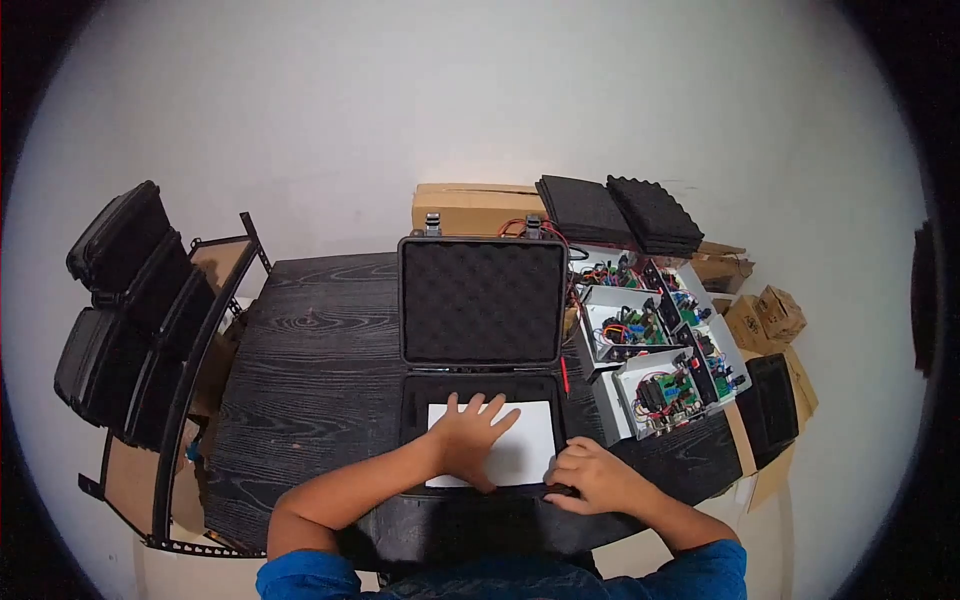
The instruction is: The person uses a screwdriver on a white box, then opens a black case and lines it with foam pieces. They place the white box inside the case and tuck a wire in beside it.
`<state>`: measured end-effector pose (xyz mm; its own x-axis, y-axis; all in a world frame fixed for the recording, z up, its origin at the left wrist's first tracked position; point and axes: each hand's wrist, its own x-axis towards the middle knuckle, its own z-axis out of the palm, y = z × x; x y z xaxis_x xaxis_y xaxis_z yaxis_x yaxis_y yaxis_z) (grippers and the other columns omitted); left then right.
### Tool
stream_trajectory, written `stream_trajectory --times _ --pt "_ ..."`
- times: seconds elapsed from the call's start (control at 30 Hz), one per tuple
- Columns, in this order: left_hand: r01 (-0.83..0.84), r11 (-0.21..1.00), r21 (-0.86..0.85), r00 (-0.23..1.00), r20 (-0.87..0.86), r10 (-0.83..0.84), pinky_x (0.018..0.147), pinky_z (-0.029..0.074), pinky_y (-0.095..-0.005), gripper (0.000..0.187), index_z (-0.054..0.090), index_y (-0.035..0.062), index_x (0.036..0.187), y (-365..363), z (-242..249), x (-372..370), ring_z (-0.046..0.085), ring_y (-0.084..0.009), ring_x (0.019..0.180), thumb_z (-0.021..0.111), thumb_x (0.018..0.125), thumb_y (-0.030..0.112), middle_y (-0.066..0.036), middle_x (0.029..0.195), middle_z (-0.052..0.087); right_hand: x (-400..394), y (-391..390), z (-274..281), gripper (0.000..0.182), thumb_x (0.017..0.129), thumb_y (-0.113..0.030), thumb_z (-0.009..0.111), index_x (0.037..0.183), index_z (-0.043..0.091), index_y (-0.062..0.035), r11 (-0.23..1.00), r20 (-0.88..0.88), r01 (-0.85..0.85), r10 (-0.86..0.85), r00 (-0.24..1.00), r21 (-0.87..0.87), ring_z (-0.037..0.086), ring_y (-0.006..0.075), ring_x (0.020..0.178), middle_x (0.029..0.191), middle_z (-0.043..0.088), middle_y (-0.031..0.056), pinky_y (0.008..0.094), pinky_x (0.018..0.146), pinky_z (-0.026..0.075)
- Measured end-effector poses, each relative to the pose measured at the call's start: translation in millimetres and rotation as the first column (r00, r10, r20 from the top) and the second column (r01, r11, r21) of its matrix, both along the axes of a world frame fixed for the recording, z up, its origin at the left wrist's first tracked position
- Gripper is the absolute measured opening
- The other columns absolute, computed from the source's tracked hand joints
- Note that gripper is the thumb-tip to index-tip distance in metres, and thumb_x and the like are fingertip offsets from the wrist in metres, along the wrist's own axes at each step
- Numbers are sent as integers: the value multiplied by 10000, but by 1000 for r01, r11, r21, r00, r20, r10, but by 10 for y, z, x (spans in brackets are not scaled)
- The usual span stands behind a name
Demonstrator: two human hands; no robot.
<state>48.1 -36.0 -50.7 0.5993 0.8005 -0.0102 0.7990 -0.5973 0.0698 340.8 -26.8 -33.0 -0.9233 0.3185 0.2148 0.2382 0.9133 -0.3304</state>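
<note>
An open black hard case [408, 390] lies in front of me, its raised lid [482, 300] lined with dark egg-crate foam. Inside the base sits a flat white rectangular panel [522, 455]. My left hand [470, 440] rests on the panel with fingers spread, covering its left and middle part. At the case's right front corner is my right hand [592, 478], its fingers curled at the rim; the fingertips are partly hidden.
White open enclosures with circuit boards [640, 325] crowd the table's right side. Black foam sheets [620, 212] and a cardboard box [475, 205] stand behind. A red pen-like stick [564, 374] lies beside the case. Black cases [135, 310] fill a rack at left.
</note>
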Motion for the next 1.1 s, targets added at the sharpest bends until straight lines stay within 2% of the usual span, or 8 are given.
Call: stream_trajectory --times 0.27,0.43,0.53,0.67,0.73,0.77,0.87,1.1 --pt "-71 980 -187 988 -150 43 1004 497 -719 1416 337 73 1630 100 272 229 611 -517 1256 991 474 564 -342 1477 515 22 -19 -36 249 878 -284 804 898 706 -56 999 38 32 -32 999 0 654 277 1015 922 648 92 467 1063 451" --pt "-15 984 -179 999 -52 6 1105 431 -699 1356 353 119 1633 135 139 91 569 -520 1305 974 526 597 -320 1530 471 54 -37 -96 247 874 -286 804 919 684 -74 997 -5 67 -67 998 -31 640 280 1046 961 646 79 486 1077 444" --pt "29 993 -114 999 49 -24 1161 370 -695 1308 368 122 1627 106 -73 -40 497 -526 1379 948 572 635 -311 1580 416 106 35 -196 313 877 -319 810 1036 700 -73 987 -58 48 -57 997 -155 613 333 1195 1165 657 130 529 1144 404" --pt "23 1000 -2 980 197 -23 1198 293 -714 1314 356 127 1641 -31 -373 -238 356 -546 1493 904 596 705 -319 1651 317 97 38 -332 565 914 -374 789 1352 613 -65 959 -177 201 -237 955 -200 414 492 1450 1552 411 307 576 1232 297" --pt "-28 994 -104 985 167 45 1208 229 -741 1363 318 123 1660 -208 -22 -302 295 -544 1529 887 585 738 -327 1675 270 91 35 -430 702 938 -400 768 1500 515 -62 928 -183 274 -324 928 -253 275 560 1538 1662 219 391 594 1253 247" --pt "-54 987 -153 986 148 77 1213 197 -754 1387 299 120 1669 -307 147 -324 265 -543 1547 879 580 755 -331 1686 247 107 55 -569 774 971 -395 731 1584 400 -57 912 -178 294 -352 919 -287 206 586 1556 1670 136 429 601 1264 208" --pt "-148 974 -171 988 22 154 1203 125 -791 1470 244 100 1685 -505 248 -377 254 -529 1559 871 543 781 -338 1698 212 62 78 -783 815 979 -392 723 1614 346 -46 813 -223 236 -404 887 -533 184 564 1572 1665 177 421 590 1271 196" --pt "-145 973 -178 964 197 180 1198 96 -802 1514 208 48 1679 -592 78 -468 267 -530 1553 905 519 726 -370 1659 252 6 131 -855 844 948 -246 710 1640 290 -10 835 -271 195 -374 887 -515 168 516 1598 1659 237 413 526 1285 178"
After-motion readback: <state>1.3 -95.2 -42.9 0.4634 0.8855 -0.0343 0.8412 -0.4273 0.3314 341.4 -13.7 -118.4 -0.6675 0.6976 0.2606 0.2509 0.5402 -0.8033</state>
